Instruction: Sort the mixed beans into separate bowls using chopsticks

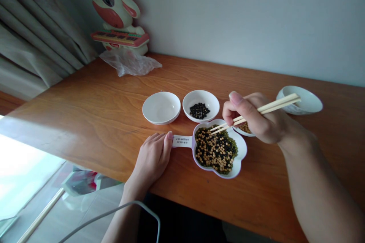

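My left hand (pixel 155 152) is closed round the end of the labelled handle of a white, lobed dish (pixel 242 148) with a lilac rim. Mixed beans (pixel 215 150) lie in that dish: black, tan and small green ones. In my right hand (pixel 253 115) is a pair of pale chopsticks (pixel 273 105), their tips low over the beans near the dish's far side. Whether the tips pinch a bean is too small to tell. Behind the dish stands a white bowl (pixel 212 100) with black beans. Another bowl (pixel 245 133) with tan beans is partly hidden beneath my right hand.
A white bowl (pixel 161 108) with nothing visible inside stands to the left. A taller bowl (pixel 302 100) is at the right. Near the wall are a cow-shaped toy keyboard (pixel 119 38) and a crumpled plastic bag (pixel 132 64). A grey cable (pixel 114 210) crosses my left forearm.
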The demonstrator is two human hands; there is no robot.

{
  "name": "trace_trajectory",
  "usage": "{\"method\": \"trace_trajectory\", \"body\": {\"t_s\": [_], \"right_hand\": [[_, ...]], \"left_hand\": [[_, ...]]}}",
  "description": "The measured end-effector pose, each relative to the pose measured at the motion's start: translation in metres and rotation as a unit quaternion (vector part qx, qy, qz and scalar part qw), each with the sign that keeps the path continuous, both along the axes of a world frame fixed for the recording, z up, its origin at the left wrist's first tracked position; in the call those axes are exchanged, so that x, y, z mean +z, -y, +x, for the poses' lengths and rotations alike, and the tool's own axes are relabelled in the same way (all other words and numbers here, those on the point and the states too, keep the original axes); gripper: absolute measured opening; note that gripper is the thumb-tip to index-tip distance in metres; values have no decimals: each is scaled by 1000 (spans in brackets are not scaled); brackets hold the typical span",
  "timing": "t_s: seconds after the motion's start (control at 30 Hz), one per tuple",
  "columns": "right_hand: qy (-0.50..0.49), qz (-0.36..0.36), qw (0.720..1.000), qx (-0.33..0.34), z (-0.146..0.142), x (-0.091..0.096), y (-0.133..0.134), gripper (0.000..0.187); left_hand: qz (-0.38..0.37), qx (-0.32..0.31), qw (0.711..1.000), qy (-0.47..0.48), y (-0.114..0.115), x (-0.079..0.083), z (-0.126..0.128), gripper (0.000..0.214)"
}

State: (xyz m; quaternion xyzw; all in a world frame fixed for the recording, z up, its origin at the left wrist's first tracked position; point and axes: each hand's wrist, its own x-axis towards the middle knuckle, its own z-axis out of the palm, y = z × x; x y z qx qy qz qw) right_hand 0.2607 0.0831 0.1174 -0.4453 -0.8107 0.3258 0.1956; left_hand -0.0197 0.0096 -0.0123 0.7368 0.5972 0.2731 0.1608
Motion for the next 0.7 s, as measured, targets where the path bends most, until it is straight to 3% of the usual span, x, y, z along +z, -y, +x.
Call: {"method": "trace_trajectory", "body": {"t_s": [0.7], "right_hand": [[-20,69,996,43,-2,-10,-2,67]], "left_hand": [[-23,4,1000,9,0,-2,-1,43]]}}
